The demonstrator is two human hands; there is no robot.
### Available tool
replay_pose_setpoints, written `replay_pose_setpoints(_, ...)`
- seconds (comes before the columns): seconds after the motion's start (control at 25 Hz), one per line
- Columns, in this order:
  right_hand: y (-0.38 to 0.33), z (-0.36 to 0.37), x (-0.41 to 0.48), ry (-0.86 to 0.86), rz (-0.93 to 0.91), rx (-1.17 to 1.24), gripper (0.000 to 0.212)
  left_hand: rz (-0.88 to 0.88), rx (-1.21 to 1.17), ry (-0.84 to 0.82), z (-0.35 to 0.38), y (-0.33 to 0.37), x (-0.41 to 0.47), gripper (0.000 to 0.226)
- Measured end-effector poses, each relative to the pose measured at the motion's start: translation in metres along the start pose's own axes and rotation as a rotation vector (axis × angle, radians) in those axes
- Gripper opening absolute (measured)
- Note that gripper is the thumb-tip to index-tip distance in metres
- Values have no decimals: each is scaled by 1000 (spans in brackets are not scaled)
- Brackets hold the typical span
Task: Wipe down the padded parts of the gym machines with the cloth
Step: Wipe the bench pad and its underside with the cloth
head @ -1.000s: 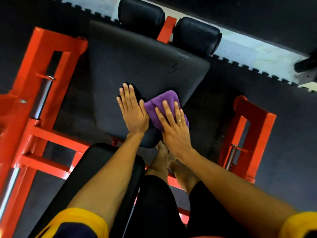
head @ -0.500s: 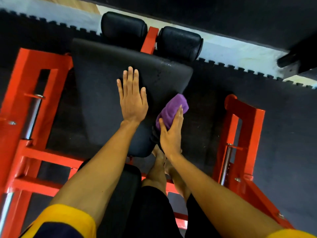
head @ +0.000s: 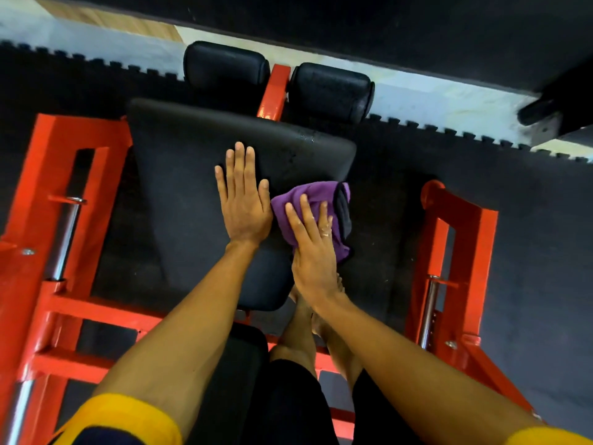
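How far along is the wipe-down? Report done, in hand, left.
Done: nothing provably; the large pad shows specks near its far right corner. In hand: the right hand presses the purple cloth on that pad's right edge, the left hand flat beside it. Left: the roller pads and the near pad, no cloth on them.

Flat hands (head: 316, 252) on purple cloth (head: 313, 200), black pad (head: 192, 175)

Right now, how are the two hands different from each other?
The left hand lies bare on the black pad; the right hand presses the purple cloth. The left hand sits near the pad's middle; the right hand is at its right edge. Both are flat, fingers straight.
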State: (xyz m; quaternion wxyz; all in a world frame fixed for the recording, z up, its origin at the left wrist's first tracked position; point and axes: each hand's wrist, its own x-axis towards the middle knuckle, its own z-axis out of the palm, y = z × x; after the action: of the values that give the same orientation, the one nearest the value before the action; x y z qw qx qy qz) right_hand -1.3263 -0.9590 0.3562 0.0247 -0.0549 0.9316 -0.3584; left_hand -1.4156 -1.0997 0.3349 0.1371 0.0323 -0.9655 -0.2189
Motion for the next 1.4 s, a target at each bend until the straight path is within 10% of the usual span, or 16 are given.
replay_pose_setpoints(0.24, -20, -28, 110, 3, -277, -99, 56, -13, 18, -21, 0, -1, -2, 55)
replay_pose_setpoints(0.6, 25, -55, 101, -28, -323, -537, 70, -75, -12, 12, -4, 8, 3, 54)
replay_pose_setpoints(1.0, -18, -62, 238, -455, 88, -292, 57, -125, 14, 23, -6, 24, 43, 55)
replay_pose_setpoints(1.2, 5, -85, 185, -395, -79, -406, 82, -141, 58, -35, -9, 31, 73, 51)
replay_pose_setpoints(1.4, -6, -73, 229, -565, -7, -299, 62, -136, 135, -15, 0, 25, 79, 52)
